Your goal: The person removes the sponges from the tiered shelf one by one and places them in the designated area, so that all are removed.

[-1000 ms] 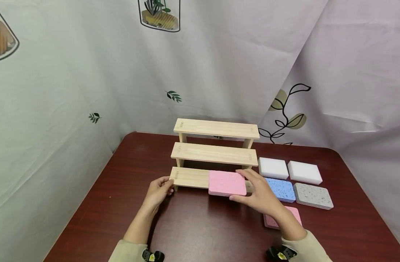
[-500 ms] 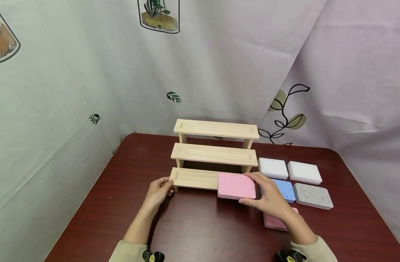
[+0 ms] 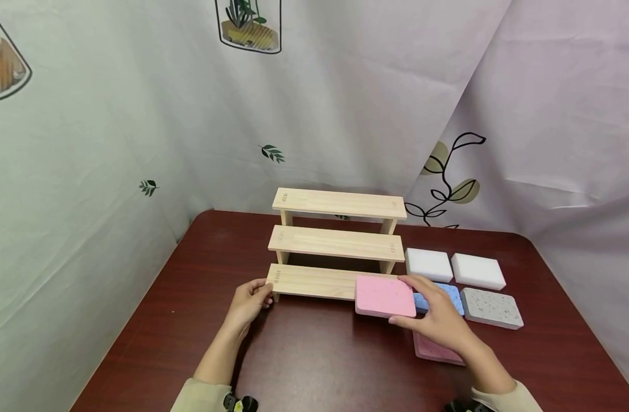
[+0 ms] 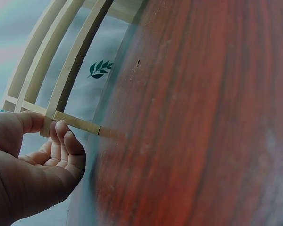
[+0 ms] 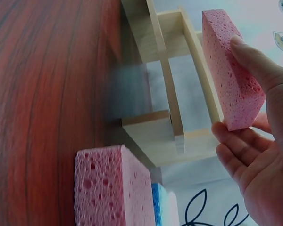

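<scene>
A three-tier wooden stand (image 3: 337, 243) stands toward the back of the table. My left hand (image 3: 249, 303) pinches the left end of its lowest board (image 3: 311, 281) between thumb and fingers, as the left wrist view also shows. A porous pink sponge (image 5: 228, 70) is gripped by its right end in my right hand (image 3: 440, 317), with the thumb on the near side. In the head view that sponge covers the right part of the lowest board. The right wrist view shows it held off the table, close to the stand's boards.
Right of the stand lie two white sponge blocks (image 3: 429, 265), a blue sponge (image 3: 450, 294) and a grey speckled sponge (image 3: 492, 308). Another pink sponge (image 3: 434, 350) lies partly under my right forearm. Behind the dark red table (image 3: 314, 355) hangs a patterned cloth (image 3: 345, 114).
My right hand has carried the pink sponge to the right and slightly nearer along the lowest board, uncovering more of that board. The left hand has kept its hold in place.
</scene>
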